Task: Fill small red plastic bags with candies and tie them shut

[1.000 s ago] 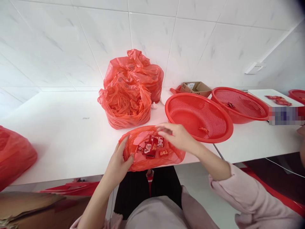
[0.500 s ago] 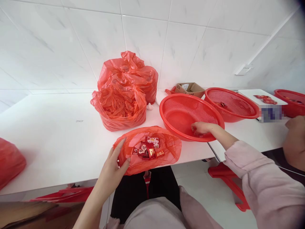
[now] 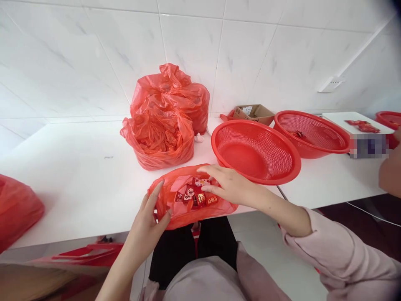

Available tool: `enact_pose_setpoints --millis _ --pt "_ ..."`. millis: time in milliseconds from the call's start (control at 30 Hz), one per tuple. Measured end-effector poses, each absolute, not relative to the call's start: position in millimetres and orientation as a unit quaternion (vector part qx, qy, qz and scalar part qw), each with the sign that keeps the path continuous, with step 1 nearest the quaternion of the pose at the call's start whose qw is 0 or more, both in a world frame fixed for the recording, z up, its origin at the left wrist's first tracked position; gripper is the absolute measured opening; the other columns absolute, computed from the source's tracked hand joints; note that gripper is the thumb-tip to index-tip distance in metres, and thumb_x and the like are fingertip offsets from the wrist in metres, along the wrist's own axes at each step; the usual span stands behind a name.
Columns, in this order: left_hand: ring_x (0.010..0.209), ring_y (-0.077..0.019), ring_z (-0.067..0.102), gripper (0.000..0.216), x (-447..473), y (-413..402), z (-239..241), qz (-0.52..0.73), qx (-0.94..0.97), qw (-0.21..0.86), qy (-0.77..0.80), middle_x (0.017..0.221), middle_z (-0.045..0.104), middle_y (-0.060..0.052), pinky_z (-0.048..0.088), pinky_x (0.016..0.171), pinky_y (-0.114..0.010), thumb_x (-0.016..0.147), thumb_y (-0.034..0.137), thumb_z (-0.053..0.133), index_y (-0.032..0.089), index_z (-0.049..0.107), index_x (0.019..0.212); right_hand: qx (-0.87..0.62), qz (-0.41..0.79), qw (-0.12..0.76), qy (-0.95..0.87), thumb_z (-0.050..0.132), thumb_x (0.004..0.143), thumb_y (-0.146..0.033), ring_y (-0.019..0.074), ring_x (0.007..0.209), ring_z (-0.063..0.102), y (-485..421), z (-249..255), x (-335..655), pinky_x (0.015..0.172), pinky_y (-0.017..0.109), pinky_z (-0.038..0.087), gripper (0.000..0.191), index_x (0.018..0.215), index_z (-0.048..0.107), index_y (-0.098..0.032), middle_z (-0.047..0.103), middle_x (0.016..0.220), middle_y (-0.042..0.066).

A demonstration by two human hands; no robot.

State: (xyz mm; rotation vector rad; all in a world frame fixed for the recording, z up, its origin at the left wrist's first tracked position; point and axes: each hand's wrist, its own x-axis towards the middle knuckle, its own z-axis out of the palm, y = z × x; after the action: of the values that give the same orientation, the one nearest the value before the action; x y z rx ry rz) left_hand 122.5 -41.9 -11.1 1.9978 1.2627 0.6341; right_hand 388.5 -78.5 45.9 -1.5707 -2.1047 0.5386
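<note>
Low in the centre of the frame, an open red bag (image 3: pixel 184 220) sits at the tabletop's (image 3: pixel 78 171) front edge, between the person's two hands. The left hand (image 3: pixel 153 214) is spread, thumb and fingers well apart, and touches the bag's left end. The right hand (image 3: pixel 209 179) is released, fingers parted over the bag's right half; the wrapped packets (image 3: pixel 190 193) lie inside, below and left of its fingertips. At least five packets show — the right hand covers some, so the full number cannot be told.

Three more red bags appear: two bulky bags (image 3: pixel 159 138) together in the upper centre and one side bag (image 3: pixel 19 209) cut by the left edge. Of three red baskets, the near basket (image 3: pixel 260 179) stands just beyond the right hand, the middle basket (image 3: pixel 316 151) behind it, the far basket (image 3: pixel 388 116) at the right edge. One cardboard box (image 3: pixel 266 115) sits behind them — also one white scrap (image 3: pixel 199 138). A co-worker's arm (image 3: pixel 390 171) enters from the right.
</note>
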Motion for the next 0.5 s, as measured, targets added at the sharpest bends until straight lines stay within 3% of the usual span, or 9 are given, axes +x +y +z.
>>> enact_pose_setpoints --millis 133,233,400,500 --pt "0.085 -0.0195 0.062 0.066 107.5 -44.3 -12.3 0.227 0.780 0.295 0.504 0.124 0.053 -0.009 0.054 0.082 -0.038 0.092 0.031 0.047 0.037 0.024 0.153 -0.615 0.113 0.139 -0.768 0.061 0.088 -0.022 0.0263 0.093 0.066 -88.0 12.1 404.0 0.084 0.041 0.053 0.018 0.104 0.067 -0.027 0.070 0.098 0.007" --pt "0.061 -0.0132 0.058 0.064 93.7 -42.2 -12.5 0.188 0.801 0.271 0.500 0.114 0.055 -0.006 0.055 0.069 -0.033 0.089 0.029 0.046 0.038 0.030 0.151 -0.653 0.077 0.106 -0.746 0.063 0.078 -0.012 0.0284 0.079 0.065 -99.4 -7.6 415.3 0.077 0.043 0.051 0.014 0.074 0.065 -0.025 0.066 0.072 0.009" --pt "0.055 -0.0132 0.057 0.051 76.8 -35.4 3.1 0.154 0.842 0.223 0.466 0.086 0.058 0.000 0.053 0.061 -0.028 0.091 0.033 0.043 0.036 0.049 0.142 -0.654 0.066 0.047 -0.752 0.061 0.070 -0.009 0.0251 0.059 0.061 -109.7 -12.7 420.6 0.059 0.039 0.048 0.018 0.062 0.060 -0.025 0.058 0.052 0.007" --pt "0.063 -0.0147 0.063 0.046 72.0 -35.9 25.4 0.233 0.818 0.238 0.469 0.086 0.062 0.000 0.056 0.062 -0.026 0.090 0.038 0.048 0.035 0.056 0.136 -0.638 0.074 0.035 -0.765 0.058 0.074 -0.012 0.0230 0.061 0.062 -108.4 14.2 421.1 0.058 0.036 0.048 0.015 0.068 0.065 -0.024 0.062 0.057 0.006"
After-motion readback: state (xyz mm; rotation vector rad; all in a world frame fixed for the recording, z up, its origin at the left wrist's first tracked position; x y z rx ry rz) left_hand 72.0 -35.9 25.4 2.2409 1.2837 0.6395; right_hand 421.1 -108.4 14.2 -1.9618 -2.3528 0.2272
